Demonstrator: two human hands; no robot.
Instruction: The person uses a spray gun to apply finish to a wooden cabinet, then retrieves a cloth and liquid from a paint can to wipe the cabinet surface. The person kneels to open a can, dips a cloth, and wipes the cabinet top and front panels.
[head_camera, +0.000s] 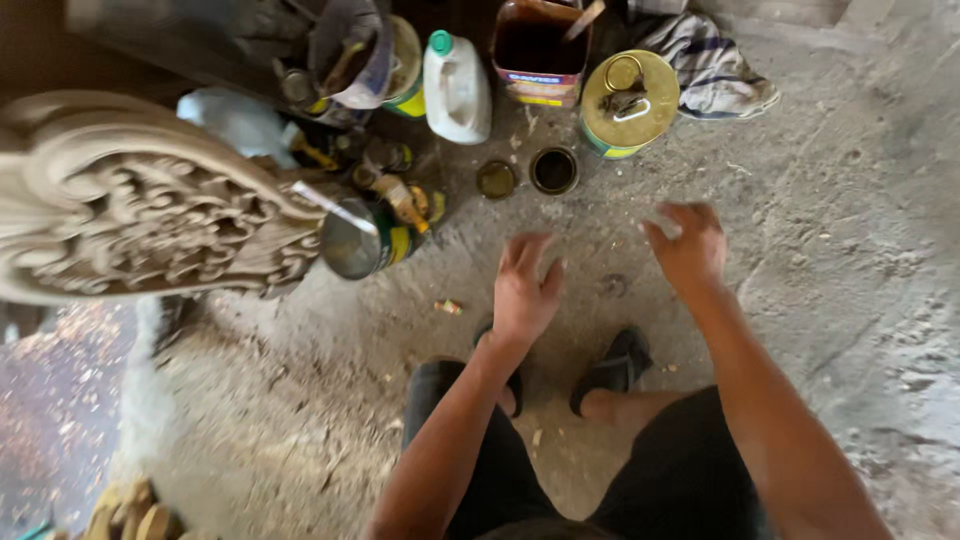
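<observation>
My left hand (522, 290) hangs open; my right hand (688, 245) pinches a pale scrap (662, 225). Reaching carelessly could tip the open tin (553, 169).

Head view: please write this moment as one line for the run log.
left hand: open, empty, above floor | right hand: small pale piece at fingers | nearest: dark lids

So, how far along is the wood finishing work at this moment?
Done: the small tin and the tub of dark liquid stand open. In hand: the right hand grips a small pale scrap; the left hand is open, empty. Left: the carved wood panel looks pale and uncoated.
</observation>
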